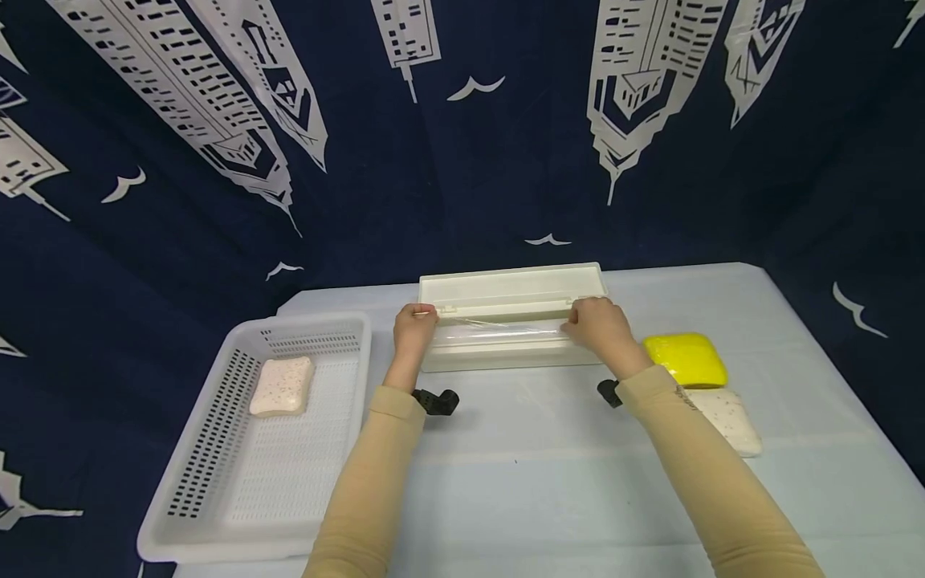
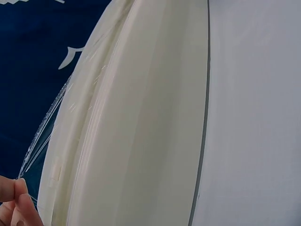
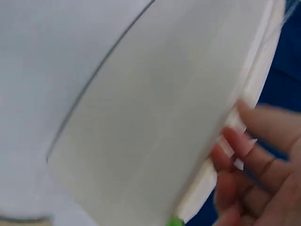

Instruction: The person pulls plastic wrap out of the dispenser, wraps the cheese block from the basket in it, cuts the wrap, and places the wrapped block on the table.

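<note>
A long cream cling film box (image 1: 513, 357) lies with its lid (image 1: 513, 287) raised at the back, and a roll of clear cling film (image 1: 499, 333) sits inside. At the box's left end my left hand (image 1: 415, 331) pinches the loose edge of the film (image 2: 44, 120) between thumb and fingers. The film stretches from there along the box. My right hand (image 1: 598, 327) is at the right end of the roll, its loosely bent fingers (image 3: 230, 141) by the box edge. That view is blurred, and no film shows clearly between them.
On the left stands a white perforated basket (image 1: 249, 522) holding a speckled bread-slice-shaped piece (image 1: 282, 387). To the right lie a yellow block (image 1: 686, 360) and another speckled piece (image 1: 726, 421), partly behind my right sleeve. Dark wrist mounts (image 1: 437, 402) show below the hands. A patterned navy curtain (image 1: 462, 185) hangs behind the table.
</note>
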Demonstrator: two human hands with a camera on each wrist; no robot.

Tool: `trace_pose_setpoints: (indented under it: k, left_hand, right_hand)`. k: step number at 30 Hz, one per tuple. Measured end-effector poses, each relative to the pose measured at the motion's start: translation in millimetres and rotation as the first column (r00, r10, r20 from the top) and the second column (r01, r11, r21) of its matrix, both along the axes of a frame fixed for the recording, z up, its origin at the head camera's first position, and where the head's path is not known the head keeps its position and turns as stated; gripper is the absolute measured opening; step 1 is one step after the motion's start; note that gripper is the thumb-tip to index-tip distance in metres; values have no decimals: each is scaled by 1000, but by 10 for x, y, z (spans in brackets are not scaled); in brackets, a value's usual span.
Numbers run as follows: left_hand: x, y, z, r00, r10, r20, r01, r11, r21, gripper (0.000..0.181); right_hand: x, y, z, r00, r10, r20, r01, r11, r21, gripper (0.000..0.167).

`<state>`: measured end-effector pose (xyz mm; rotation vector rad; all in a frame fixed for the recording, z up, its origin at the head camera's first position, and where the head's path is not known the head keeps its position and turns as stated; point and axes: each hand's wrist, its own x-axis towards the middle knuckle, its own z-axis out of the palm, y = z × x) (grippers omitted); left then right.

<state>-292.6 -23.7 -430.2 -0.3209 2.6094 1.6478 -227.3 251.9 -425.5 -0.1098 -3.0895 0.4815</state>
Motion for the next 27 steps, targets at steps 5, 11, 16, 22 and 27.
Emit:
trace_pose_setpoints:
  k: [5, 11, 16, 22, 27]
  left_hand:
    - [6, 9, -1, 1000, 6, -22, -6, 1000, 12, 19]
    - [0, 19, -18, 999, 15, -34, -13, 999, 41, 19]
    - [0, 23, -37, 998, 36, -43, -32, 996, 78, 19]
    - [11, 9, -60, 998, 38, -42, -34, 995, 96, 18]
    - [33, -5, -63, 998, 24, -58, -19, 997, 79, 18]
  right_hand:
    - [-32, -84, -96, 994, 97, -42, -103, 979, -178, 29]
    - [-36, -192, -186, 979, 145, -146, -173, 964, -202, 28]
    - [-45, -278, -242, 922, 238, -304, -267, 962, -55, 15]
    - [-37, -300, -281, 885, 268, -382, -252, 963, 90, 4]
    - [-52, -276, -351, 859, 302, -414, -220, 947, 234, 6]
